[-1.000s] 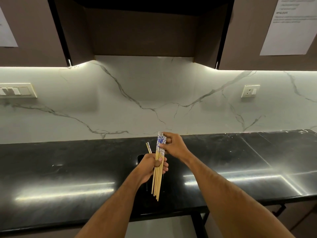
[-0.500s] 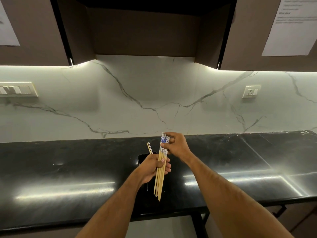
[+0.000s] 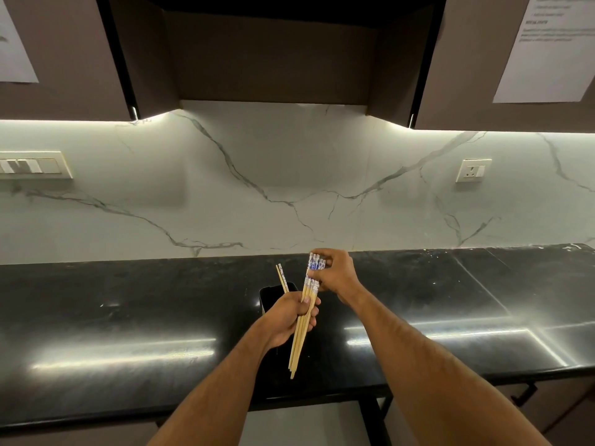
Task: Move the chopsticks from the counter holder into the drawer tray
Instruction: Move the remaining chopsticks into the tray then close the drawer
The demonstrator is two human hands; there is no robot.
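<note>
Kitchen; black counter [image 3: 128, 317], marble backsplash [image 3: 289, 188], cabinets [image 3: 273, 59]

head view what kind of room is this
Most likely a home kitchen. A glossy black counter runs under a white marble backsplash, with dark wall cabinets lit from beneath, and both hands hold a bundle of chopsticks above a black holder.

Under-cabinet strips glare on the glossy countertop [image 3: 128, 317]; edges bow.

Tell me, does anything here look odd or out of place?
Only slightly: one pair of chopsticks leans alone in the black holder, apart from the bundle that the left hand grips and the right hand pinches at its patterned tops.
</note>
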